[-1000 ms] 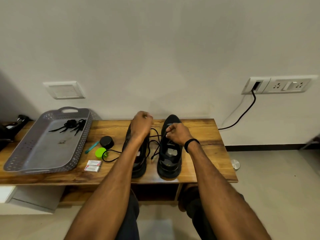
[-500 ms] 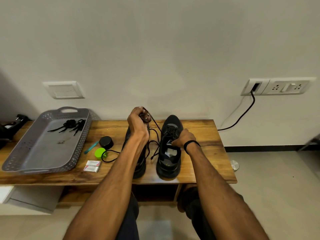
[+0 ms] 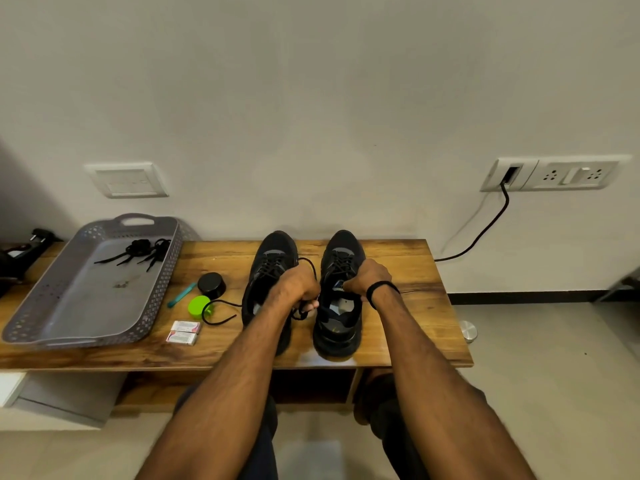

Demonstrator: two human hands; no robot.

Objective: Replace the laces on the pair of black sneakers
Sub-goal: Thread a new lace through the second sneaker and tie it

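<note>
Together, the left sneaker [image 3: 273,252] and right sneaker [image 3: 345,249] stand black, crisscross-laced, upright.

the long wooden surface [image 3: 408,271] shows brown grain under a smooth, lightly glossy finish that catches light near its front edge. the pair of black sneakers [image 3: 275,249] looks like matt knitted cloth above thicker, smooth rubbery soles. the thin black cord lace [image 3: 225,302] is matt and woven, like the bundle of black laces [image 3: 138,249] in the grey perforated plastic tray [image 3: 158,292], which has a dull satin sheen. the round green cap [image 3: 198,306] is bright plastic, the two small white boxes [image 3: 185,331] printed card, the round floor stop [image 3: 468,330] brushed metal.
</note>
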